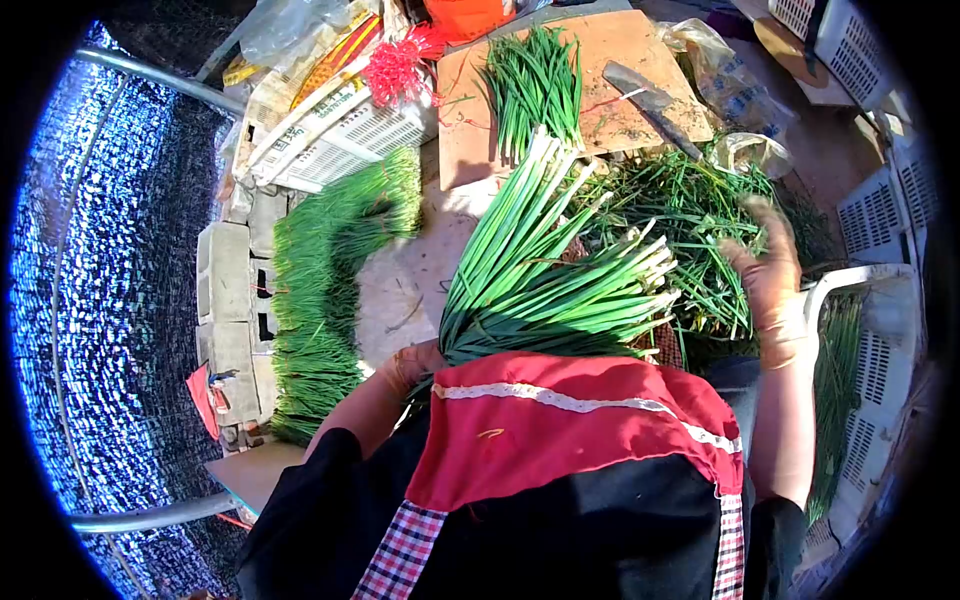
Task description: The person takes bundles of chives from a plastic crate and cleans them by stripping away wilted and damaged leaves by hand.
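My left hand (pixel 420 362) is at the leafy lower end of a large bunch of green stalks (pixel 530 260) on my lap; its fingers are hidden behind the leaves and the red apron. The pale stalk ends fan out up and to the right. My right hand (pixel 768 255), gloved and slightly blurred, is raised beside a loose heap of green leaves (pixel 700 205), with its fingers apart and nothing in them. Ahead, a smaller bunch (pixel 538 88) lies on a brown board (pixel 465 120), next to a knife (pixel 650 105) with a broad dark blade.
Rows of green bunches (pixel 320 290) stand at the left beside concrete blocks (pixel 228 300). White crates (pixel 375 125) are at the upper left and right. Red ties (pixel 400 70) hang from one crate. A white curved handle (pixel 850 278) is near my right forearm.
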Demonstrator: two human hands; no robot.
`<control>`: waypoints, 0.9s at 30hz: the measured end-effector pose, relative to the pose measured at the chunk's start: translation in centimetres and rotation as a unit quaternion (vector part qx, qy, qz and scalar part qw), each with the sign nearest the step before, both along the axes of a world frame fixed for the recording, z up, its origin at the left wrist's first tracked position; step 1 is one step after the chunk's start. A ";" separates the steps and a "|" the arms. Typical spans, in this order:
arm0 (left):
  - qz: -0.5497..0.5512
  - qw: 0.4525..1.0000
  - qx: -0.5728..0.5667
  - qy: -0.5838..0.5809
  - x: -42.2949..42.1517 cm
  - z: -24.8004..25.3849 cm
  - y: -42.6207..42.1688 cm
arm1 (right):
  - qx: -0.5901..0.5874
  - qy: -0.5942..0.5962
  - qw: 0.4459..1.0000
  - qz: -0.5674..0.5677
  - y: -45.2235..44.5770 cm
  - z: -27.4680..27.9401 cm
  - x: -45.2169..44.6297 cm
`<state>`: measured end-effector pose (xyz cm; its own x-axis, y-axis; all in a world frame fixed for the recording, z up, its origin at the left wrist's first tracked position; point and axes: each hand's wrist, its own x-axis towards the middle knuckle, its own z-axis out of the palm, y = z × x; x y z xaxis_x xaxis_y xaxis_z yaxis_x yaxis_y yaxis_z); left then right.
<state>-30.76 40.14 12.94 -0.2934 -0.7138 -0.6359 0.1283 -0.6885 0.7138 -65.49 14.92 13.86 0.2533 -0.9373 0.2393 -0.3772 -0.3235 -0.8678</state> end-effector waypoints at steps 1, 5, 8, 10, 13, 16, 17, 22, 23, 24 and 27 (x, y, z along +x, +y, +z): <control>-0.001 1.000 -0.001 0.001 -0.1 0.0 0.0 | 0.012 -0.006 0.992 0.123 1.5 0.6 2.3; 0.002 1.000 -0.006 0.001 -0.2 0.0 0.2 | 0.402 -0.181 0.868 0.227 4.0 0.5 7.1; 0.003 1.000 -0.007 0.006 -0.4 0.0 0.2 | 0.378 -0.212 0.870 0.236 4.4 1.2 7.0; 0.003 1.000 -0.008 0.006 -0.4 0.0 0.3 | 0.356 -0.224 0.874 0.242 5.2 1.4 6.9; 0.002 1.000 -0.012 0.009 -0.4 -0.1 0.3 | 0.359 -0.227 0.872 0.245 5.5 1.5 6.6; 0.002 1.000 -0.013 0.012 -0.5 -0.1 0.6 | 0.332 -0.208 0.891 0.229 5.7 1.0 6.3; 0.006 1.000 -0.013 0.012 -0.4 0.0 0.7 | 0.316 -0.194 0.899 0.233 5.6 0.6 6.1; 0.010 1.000 -0.018 0.015 -0.3 -0.3 0.9 | 0.172 -0.029 0.961 0.214 5.0 -0.6 3.8; 0.011 1.000 -0.018 0.017 -0.2 -0.4 1.0 | 0.178 0.000 0.958 0.224 4.6 -0.1 3.2; 0.012 1.000 -0.019 0.017 -0.2 -0.4 1.0 | 0.182 -0.040 0.955 0.230 4.1 -0.3 2.9; 0.012 1.000 -0.019 0.021 -0.2 -0.6 1.1 | 0.220 -0.124 0.945 0.209 5.0 0.9 3.4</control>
<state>-30.92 41.20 12.37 -0.3015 -0.7452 -0.5947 0.1758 -0.6565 0.7335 -62.13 19.93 14.80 0.6112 -0.7899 -0.0493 -0.0630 0.0136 -0.9979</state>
